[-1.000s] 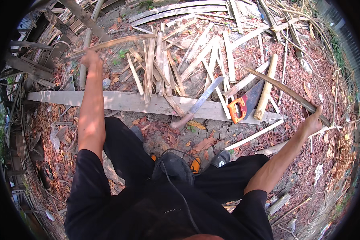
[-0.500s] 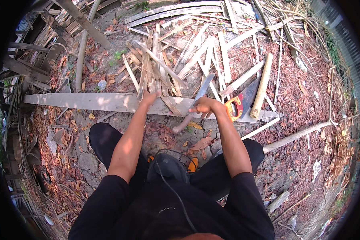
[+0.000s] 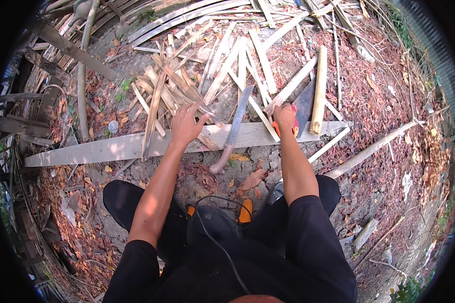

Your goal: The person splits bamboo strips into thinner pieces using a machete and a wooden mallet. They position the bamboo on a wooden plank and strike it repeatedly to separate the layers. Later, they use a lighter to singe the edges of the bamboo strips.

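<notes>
My right hand [image 3: 286,117] is closed round the orange-and-red handle of a handsaw. The saw's dark blade [image 3: 304,105] points away and slightly right, beside a round peeled pole [image 3: 319,91]. Fingers apart, my left hand [image 3: 188,123] hovers at the near side of a heap of split wood sticks [image 3: 174,86], with no stick gripped in it. Between my hands a machete [image 3: 236,118] lies across a long plank [image 3: 111,149], its curved handle toward me. One stick [image 3: 154,116] lies across the plank to the left of my left hand.
Several pale wood strips [image 3: 232,65] are strewn beyond the plank. A long branch [image 3: 374,146] lies at the right, and a rough timber structure [image 3: 68,48] stands at the far left. Dry leaves [image 3: 253,181] cover much of the ground.
My right hand has gone from beside the machete to the saw handle and closed on it. My left hand has come off the sticks, and some now lean or lie further left.
</notes>
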